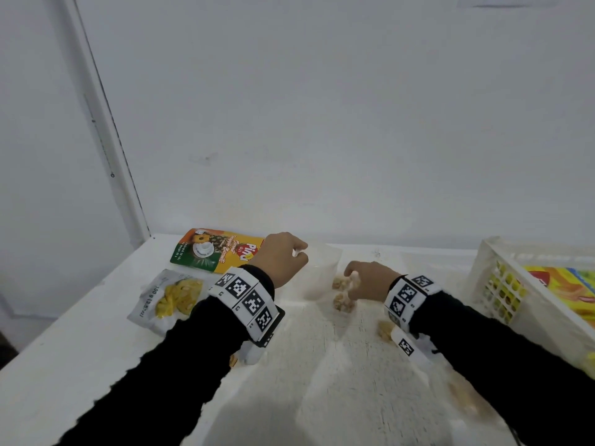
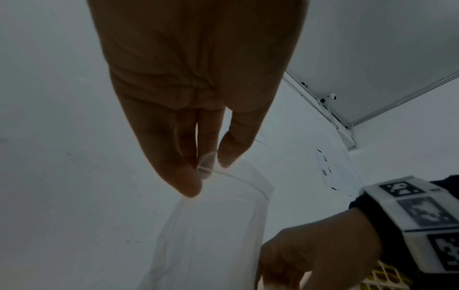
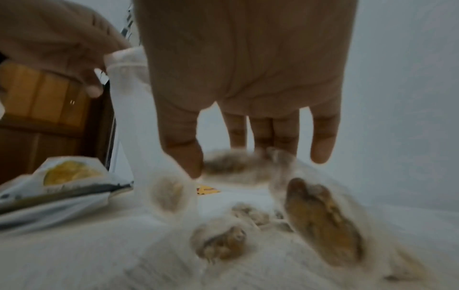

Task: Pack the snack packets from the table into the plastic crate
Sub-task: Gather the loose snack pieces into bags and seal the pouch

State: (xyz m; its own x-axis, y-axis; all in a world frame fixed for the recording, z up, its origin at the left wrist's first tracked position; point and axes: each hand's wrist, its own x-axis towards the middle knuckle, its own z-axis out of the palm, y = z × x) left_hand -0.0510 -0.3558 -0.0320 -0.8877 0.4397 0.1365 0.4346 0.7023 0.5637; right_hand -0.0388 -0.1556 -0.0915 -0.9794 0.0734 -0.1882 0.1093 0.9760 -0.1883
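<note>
The left hand [image 1: 283, 257] pinched the rim of a clear plastic bag [image 1: 320, 272]; the right hand [image 1: 370, 280] fingers [image 3: 183, 155] held small wrapped brown snacks [image 1: 343, 283].

White table [image 1: 80, 365] w/ orange pkt [image 1: 215, 252], yellow-chip pkt [image 1: 170, 297], clear bag [image 1: 318, 275], crate [image 1: 489, 284].

Clear, thin plastic bag [image 1: 320, 272], slightly cloudy, smooth. I read the biscuit pouch [image 1: 216, 251] as glossy printed film. Crate [image 1: 502, 284]: white lattice plastic, matt. Table [image 1: 96, 365]: white, matt. Sleeves [image 1: 167, 375] black cloth.
</note>
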